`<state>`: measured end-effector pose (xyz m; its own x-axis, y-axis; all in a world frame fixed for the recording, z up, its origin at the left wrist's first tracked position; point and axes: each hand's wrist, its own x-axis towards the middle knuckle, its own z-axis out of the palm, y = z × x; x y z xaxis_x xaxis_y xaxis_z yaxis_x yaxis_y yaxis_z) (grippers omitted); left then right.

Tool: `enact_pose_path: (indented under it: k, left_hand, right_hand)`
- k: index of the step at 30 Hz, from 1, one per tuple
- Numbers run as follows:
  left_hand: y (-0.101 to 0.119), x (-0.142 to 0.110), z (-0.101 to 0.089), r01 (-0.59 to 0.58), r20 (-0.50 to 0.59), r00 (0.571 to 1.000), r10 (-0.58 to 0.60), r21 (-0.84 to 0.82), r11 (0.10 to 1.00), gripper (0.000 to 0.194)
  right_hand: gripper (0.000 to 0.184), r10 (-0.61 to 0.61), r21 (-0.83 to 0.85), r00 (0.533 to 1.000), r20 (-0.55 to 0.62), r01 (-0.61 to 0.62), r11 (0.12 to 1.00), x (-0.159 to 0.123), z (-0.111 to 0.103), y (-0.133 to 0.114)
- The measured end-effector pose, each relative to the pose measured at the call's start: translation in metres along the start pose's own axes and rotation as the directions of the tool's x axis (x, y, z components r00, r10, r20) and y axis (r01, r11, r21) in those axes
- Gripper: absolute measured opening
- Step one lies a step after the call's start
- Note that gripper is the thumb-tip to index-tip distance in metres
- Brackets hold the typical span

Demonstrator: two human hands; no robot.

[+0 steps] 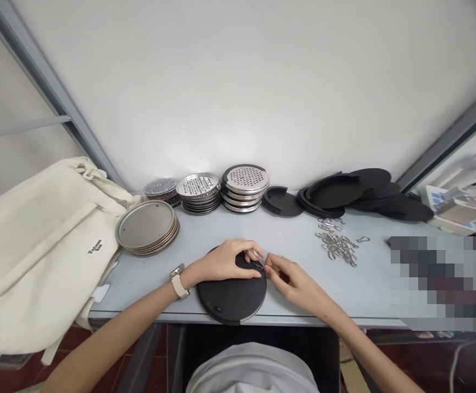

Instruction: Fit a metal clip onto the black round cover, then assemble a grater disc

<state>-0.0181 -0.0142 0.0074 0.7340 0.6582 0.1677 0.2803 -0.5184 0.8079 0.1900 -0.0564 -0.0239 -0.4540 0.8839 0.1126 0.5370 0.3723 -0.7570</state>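
Observation:
A round black disc (230,297) lies at the table's front edge, right in front of me. My left hand (225,259) rests on its top edge, fingers curled and pressing it down. My right hand (291,279) is at the disc's right rim, fingertips pinched on a small metal clip (259,265) that sits at the rim. A white watch is on my left wrist.
Stacks of perforated metal discs (245,187) and plain metal plates (147,226) stand at the back left. Black discs (344,191) pile up at the back right, a heap of loose metal clips (338,245) before them. A cream cloth bag (37,240) fills the left side.

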Motion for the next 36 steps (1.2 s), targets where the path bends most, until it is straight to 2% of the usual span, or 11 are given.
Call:
enact_pose_path:
  k: [10, 22, 31, 36]
  left_hand:
    - [-0.002, 0.0, 0.001, -0.024, -0.036, 0.999, 0.026, 0.073, 0.997, 0.034]
    - [0.001, 0.0, 0.0, -0.012, 0.031, 0.999, 0.012, 0.001, 1.0, 0.03]
    - [-0.001, -0.001, 0.002, -0.059, 0.003, 0.998, 0.059, 0.105, 0.993, 0.028]
    - [0.0, -0.002, 0.003, -0.024, -0.056, 0.998, 0.035, 0.182, 0.983, 0.034]
  right_hand:
    - [0.028, -0.012, -0.047, 1.0, 0.002, 0.013, 0.999, -0.001, -0.001, -0.003]
    - [0.029, -0.011, -0.078, 1.0, 0.0, 0.011, 0.997, -0.001, -0.002, -0.002]
    - [0.027, -0.024, -0.133, 1.0, -0.012, 0.022, 0.991, -0.001, 0.001, -0.004]
    - [0.022, 0.02, -0.127, 0.997, -0.071, -0.029, 0.991, 0.006, 0.009, -0.006]
